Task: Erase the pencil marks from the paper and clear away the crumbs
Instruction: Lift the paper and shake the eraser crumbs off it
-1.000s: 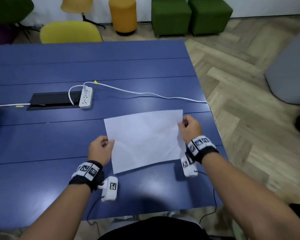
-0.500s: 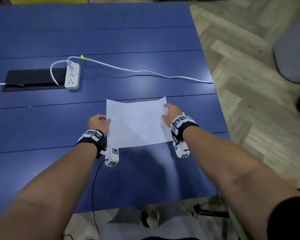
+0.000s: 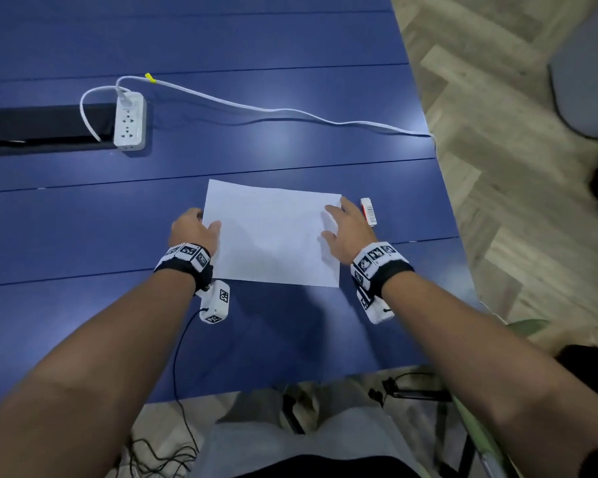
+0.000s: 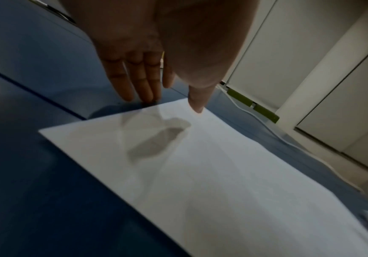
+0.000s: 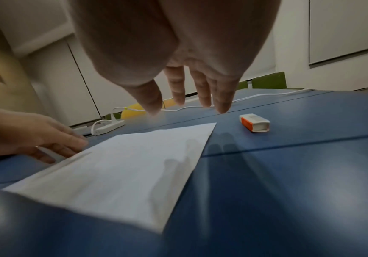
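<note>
A white sheet of paper (image 3: 273, 236) lies flat on the blue table (image 3: 290, 150); I make out no pencil marks or crumbs on it. My left hand (image 3: 204, 220) rests at the sheet's left edge, fingers straight and tips on the table beside the paper (image 4: 200, 165). My right hand (image 3: 332, 222) hovers with spread fingers over the sheet's right edge and holds nothing. A white eraser in an orange-and-white sleeve (image 3: 368, 210) lies on the table just right of that hand. The right wrist view shows the eraser (image 5: 254, 124) beyond the paper (image 5: 117, 165) and my left hand (image 5: 35, 139) opposite.
A white power strip (image 3: 129, 120) sits at the back left beside a black recessed panel (image 3: 45, 124). Its white cable (image 3: 273, 110) runs across the table to the right edge. Wood floor lies past that edge, and thin black wires hang by my lap.
The paper, held up by both hands a second ago, now lies flat on the table. Both hands have let go and opened. The eraser has come into view at the right.
</note>
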